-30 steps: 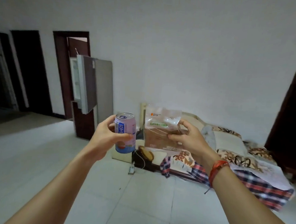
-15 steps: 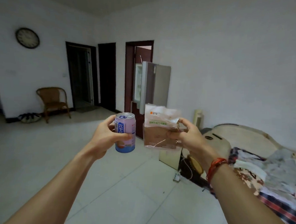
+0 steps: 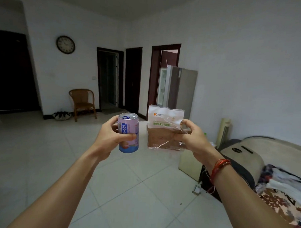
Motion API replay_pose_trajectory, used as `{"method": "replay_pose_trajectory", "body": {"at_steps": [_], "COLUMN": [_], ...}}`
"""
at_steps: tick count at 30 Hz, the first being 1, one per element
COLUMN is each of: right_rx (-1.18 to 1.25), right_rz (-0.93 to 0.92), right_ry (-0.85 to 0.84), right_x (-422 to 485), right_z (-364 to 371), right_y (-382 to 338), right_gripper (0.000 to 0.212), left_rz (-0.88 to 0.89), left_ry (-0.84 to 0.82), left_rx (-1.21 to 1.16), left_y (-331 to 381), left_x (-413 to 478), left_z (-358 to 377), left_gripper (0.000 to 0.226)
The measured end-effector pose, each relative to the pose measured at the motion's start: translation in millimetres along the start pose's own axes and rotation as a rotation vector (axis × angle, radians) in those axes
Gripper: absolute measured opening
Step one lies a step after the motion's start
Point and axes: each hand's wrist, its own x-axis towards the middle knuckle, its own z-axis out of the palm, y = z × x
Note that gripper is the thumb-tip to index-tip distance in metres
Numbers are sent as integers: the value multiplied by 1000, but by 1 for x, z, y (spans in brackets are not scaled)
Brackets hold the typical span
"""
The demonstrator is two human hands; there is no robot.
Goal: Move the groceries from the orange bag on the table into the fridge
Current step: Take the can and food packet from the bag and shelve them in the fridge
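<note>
My left hand (image 3: 112, 135) grips a pink and blue drink can (image 3: 128, 132), held upright in front of me. My right hand (image 3: 191, 138) pinches a clear plastic bag of brown sliced bread (image 3: 164, 130) by its right edge. Both are raised at chest height, a little apart. Across the room, behind the bread bag, stands the grey fridge (image 3: 181, 88) with its upper door swung open to the left. The orange bag and the table are out of view.
White tiled floor (image 3: 124, 191) stretches toward the fridge. A wicker chair (image 3: 82, 102) stands by the far wall under a clock. A bed (image 3: 265, 163) with piled blankets fills the right side, with a low cabinet and cables beside it. Dark doorways line the back wall.
The view has swung left: the fridge now sits right of centre and farther off, and the chair and clock have come into sight. Both hands keep their hold on the can and bread.
</note>
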Motion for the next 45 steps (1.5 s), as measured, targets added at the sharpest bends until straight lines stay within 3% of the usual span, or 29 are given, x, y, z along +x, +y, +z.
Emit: {"method": "replay_pose_trajectory", "body": {"at_steps": [16, 38, 45], "right_rx": [13, 3, 53], "right_rz": [30, 67, 112], "right_ry": [-34, 5, 2], "right_x": [111, 441, 562], "right_z": [18, 105, 113], "right_y": [47, 140, 198], "right_gripper": [49, 39, 46], "left_rz": [-42, -26, -64], "left_ry": [63, 27, 50], "left_rx": [33, 76, 100], "left_y": [-61, -206, -271], "left_x": [86, 403, 509], "left_z": [-7, -75, -77], "left_gripper": [66, 63, 65]}}
